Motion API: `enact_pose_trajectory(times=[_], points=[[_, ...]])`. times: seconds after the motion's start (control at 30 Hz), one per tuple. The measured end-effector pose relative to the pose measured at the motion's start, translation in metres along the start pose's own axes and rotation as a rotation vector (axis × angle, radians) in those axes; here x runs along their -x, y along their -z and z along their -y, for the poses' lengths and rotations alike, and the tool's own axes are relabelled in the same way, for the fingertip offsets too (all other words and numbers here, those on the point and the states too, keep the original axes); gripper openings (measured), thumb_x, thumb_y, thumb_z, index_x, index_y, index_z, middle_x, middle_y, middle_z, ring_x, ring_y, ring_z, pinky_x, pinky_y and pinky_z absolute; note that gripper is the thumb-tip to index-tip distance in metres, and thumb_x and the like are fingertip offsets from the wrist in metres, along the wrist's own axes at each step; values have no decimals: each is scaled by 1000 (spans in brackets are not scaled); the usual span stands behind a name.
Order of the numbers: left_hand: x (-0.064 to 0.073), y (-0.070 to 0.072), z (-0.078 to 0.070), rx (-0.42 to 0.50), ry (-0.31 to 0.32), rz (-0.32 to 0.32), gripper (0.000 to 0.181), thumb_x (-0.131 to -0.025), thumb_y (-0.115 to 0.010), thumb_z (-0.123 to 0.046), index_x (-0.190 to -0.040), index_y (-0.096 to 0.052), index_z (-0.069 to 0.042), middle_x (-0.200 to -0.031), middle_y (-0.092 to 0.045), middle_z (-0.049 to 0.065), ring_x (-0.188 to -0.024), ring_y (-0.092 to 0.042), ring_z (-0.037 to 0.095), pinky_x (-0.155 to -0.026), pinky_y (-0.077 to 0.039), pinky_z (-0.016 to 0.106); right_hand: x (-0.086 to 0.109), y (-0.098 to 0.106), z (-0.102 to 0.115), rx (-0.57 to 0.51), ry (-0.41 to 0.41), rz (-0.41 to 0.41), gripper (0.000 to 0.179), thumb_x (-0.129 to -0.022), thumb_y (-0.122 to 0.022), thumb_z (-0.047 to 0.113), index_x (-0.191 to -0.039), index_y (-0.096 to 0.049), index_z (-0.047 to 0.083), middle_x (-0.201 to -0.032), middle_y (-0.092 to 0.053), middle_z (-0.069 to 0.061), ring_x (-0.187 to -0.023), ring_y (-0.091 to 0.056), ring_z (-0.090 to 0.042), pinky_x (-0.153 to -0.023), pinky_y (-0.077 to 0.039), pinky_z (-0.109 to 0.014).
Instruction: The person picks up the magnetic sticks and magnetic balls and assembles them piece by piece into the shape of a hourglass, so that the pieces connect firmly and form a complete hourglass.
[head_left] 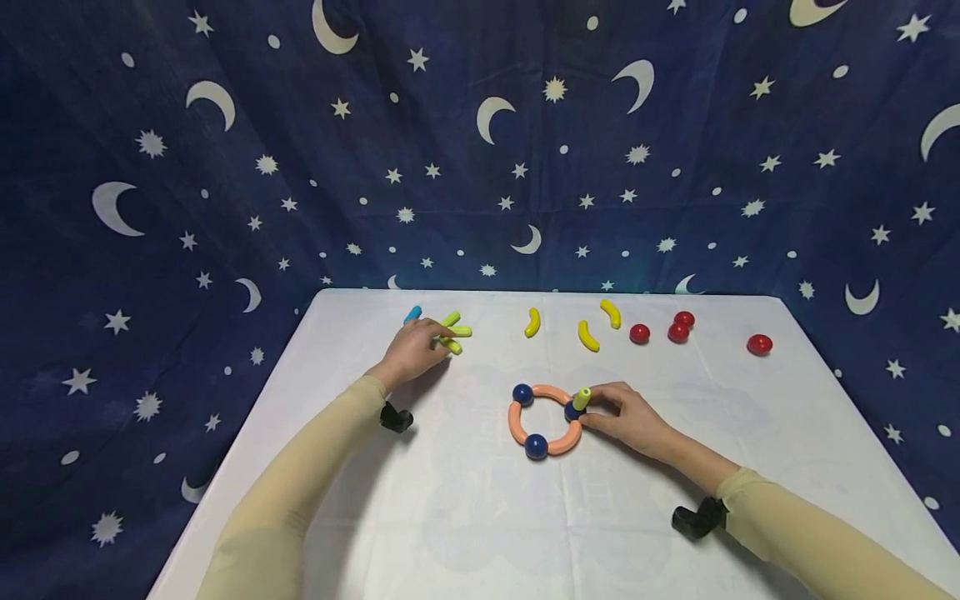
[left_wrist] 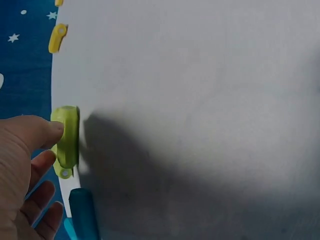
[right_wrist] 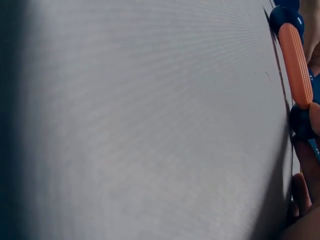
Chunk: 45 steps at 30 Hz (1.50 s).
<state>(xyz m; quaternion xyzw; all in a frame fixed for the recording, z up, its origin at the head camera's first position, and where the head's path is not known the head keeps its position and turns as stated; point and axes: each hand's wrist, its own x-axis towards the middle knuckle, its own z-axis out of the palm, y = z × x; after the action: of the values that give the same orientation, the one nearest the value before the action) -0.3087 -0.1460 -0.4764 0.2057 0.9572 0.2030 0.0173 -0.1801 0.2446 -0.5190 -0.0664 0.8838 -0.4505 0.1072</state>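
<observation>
A ring of coral curved rods (head_left: 517, 422) joined by navy balls (head_left: 536, 447) lies flat on the white table. From its right-hand ball (right_wrist: 301, 122) a light green stick (head_left: 582, 398) stands up. My right hand (head_left: 633, 421) pinches that ball between thumb and fingers. Farther back on the left, my left hand (head_left: 415, 350) is at a small group of light green sticks (head_left: 461, 332). Its thumb lies across one green stick (left_wrist: 70, 142), with the index finger at the other side; the other fingers are loosely bent.
A blue stick (head_left: 413, 314) lies just beyond the left hand. Three yellow curved rods (head_left: 588, 336) are spread along the back of the table (head_left: 465, 517), with several red balls (head_left: 640, 334) to their right. A dark blue star-patterned cloth (head_left: 450, 125) hangs behind.
</observation>
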Motion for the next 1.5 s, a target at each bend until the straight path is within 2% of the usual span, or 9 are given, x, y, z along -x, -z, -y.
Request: enact_pose_trajectory(times=[0.2, 0.43, 0.77, 1.03, 1.23, 1.3, 1.37, 1.5], points=[[2, -3, 3, -76, 8, 15, 35, -96, -69, -23, -130, -71, -15, -130, -63, 10, -123, -50, 32, -109, -38, 48, -1, -2, 0, -2, 2, 1, 50, -88, -81, 45, -126, -70, 15, -132, -56, -9, -132, -46, -33, -112, -35, -59], [4, -5, 0, -70, 11, 18, 28, -96, -72, -23, -124, -75, -18, -127, -63, 8, -117, -50, 29, -104, -41, 46, -2, -1, -1, -6, 11, 4, 47, -88, -81, 43, -125, -71, 15, -131, -58, -7, -132, -45, -32, -113, -34, -59], [8, -6, -6, -128, -47, 7, 21, -93, -76, -25, -113, -77, -18, -119, -70, 2, -109, -52, 27, -96, -43, 46, 0, 0, 1, -9, 8, 0, 48, -89, -80, 42, -126, -70, 14, -132, -57, -8, -134, -44, -33, -113, -32, -60], [11, -7, -12, -111, -56, 87, 26, -94, -76, -28, -119, -77, -19, -115, -70, 2, -105, -56, 24, -93, -46, 43, 0, 0, 2, 2, 8, -5, 46, -89, -80, 39, -125, -70, 13, -131, -58, -8, -133, -46, -33, -113, -34, -59], [13, -6, -17, -124, -76, 94, 25, -92, -78, -27, -116, -78, -18, -112, -71, 1, -100, -57, 24, -88, -46, 42, 1, 0, 1, -12, 4, -3, 46, -89, -81, 40, -126, -70, 14, -131, -58, -8, -133, -45, -33, -113, -34, -59], [13, -7, -18, -105, -78, 92, 25, -91, -79, -27, -115, -78, -19, -110, -72, -1, -97, -56, 23, -86, -45, 41, 1, 0, 1, -13, 2, -3, 46, -89, -81, 40, -126, -70, 14, -131, -57, -8, -133, -45, -32, -113, -34, -59], [13, -9, -20, -40, -80, 92, 24, -91, -79, -26, -114, -78, -19, -106, -73, -3, -96, -56, 20, -86, -45, 39, 1, 0, 1, -14, 2, -3, 46, -89, -81, 40, -126, -70, 14, -131, -58, -8, -133, -45, -32, -113, -34, -59], [14, -14, -27, 193, -115, 119, 21, -94, -76, -23, -114, -76, -16, -104, -72, -6, -99, -60, 15, -91, -48, 36, 0, -1, 0, -18, 1, -6, 46, -89, -81, 40, -125, -70, 14, -131, -57, -8, -132, -45, -32, -112, -34, -59]])
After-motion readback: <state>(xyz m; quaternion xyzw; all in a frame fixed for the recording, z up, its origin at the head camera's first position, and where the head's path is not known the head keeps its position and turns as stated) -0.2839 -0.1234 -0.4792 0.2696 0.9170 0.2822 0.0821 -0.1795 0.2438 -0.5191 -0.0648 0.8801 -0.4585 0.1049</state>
